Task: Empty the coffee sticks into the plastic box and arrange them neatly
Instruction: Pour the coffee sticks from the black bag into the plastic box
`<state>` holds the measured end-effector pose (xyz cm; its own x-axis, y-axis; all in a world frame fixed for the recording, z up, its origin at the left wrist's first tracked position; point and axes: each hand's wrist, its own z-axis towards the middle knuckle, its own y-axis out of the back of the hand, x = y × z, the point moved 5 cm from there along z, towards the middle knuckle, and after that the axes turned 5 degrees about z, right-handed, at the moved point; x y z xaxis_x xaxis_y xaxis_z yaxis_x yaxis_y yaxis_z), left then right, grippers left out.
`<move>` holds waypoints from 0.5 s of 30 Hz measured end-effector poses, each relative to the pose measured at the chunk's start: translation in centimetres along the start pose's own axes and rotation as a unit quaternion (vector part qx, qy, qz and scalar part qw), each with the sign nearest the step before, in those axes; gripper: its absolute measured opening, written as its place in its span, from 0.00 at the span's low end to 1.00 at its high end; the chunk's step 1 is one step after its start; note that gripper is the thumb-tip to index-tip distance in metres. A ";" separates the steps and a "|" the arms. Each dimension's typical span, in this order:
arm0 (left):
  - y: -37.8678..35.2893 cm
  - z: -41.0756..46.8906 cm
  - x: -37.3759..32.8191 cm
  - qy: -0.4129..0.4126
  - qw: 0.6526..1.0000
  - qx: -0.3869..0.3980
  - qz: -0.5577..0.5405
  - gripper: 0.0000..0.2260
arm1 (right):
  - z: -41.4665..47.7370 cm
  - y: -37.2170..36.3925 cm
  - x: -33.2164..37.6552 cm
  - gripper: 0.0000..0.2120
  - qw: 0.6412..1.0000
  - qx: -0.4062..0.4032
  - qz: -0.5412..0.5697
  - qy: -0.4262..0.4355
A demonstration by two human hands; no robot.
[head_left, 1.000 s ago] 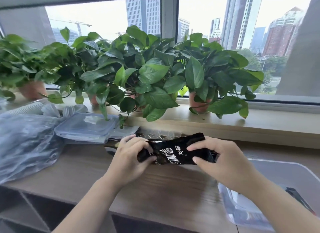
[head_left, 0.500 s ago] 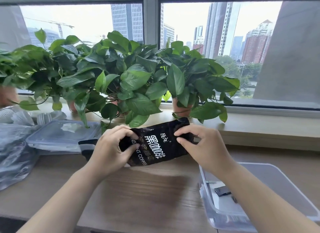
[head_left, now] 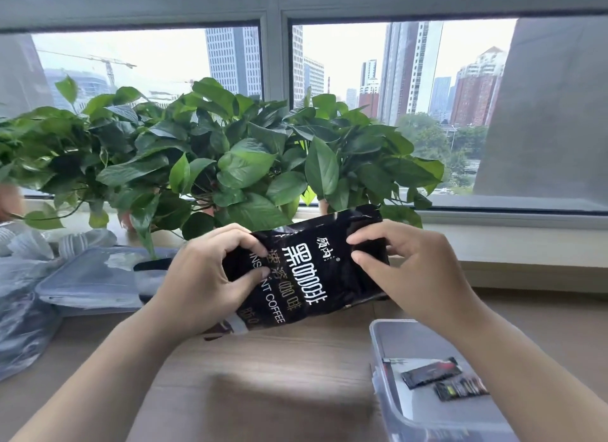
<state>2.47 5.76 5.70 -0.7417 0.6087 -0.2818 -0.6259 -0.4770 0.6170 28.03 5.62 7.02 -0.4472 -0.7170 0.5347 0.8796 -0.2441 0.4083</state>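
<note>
pouch (head_left: pixel 316 277) of instant coffee, black, label up, is held above the table (head_left: pixel 263 369) in front of the potted plants (head_left: pixel 250 165). it is tilted, right end higher.

left hand (head_left: pixel 204 277): grips the lower-left part, fingers curled over the top face, thumb pressed beside the print.
right hand (head_left: pixel 414 270): pinches the upper-right end between thumb and fingertips.
neither hand is spread.

plastic box (head_left: pixel 378 349) sits on the table at lower right, near the pouch and below it. two dark coffee sticks (head_left: pixel 431 373) lie loose inside, askew.

judgement: the step in hand is opening or upending the pouch. cannot tell whether its seal is broken.

to do it well: hold the closed end firmly, bring the mouth over the box before tilting, and tip slowly so the sticks land inside and not on the table.

the box looks mostly bare, so the task seems early. the neat arranging is not yet done.
</note>
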 end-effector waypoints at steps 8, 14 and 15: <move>-2.4 3.9 -6.1 -0.011 0.991 0.133 -0.003 0.10 | -3.4 6.2 -2.5 0.15 0.989 -0.033 0.099 -0.106; -8.1 4.5 -7.9 -0.022 0.975 0.220 0.023 0.10 | -7.1 7.1 -7.5 0.15 0.962 -0.059 0.144 -0.222; -8.6 4.4 -7.9 -0.025 0.974 0.224 0.026 0.11 | -7.5 7.1 -8.2 0.15 0.960 -0.061 0.146 -0.232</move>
<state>14.77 7.85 5.92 -0.7499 0.6268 -0.2114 -0.4114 -0.1916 0.8911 39.18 4.82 0.02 -0.1779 -0.4051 0.8968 0.9782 -0.1723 0.1162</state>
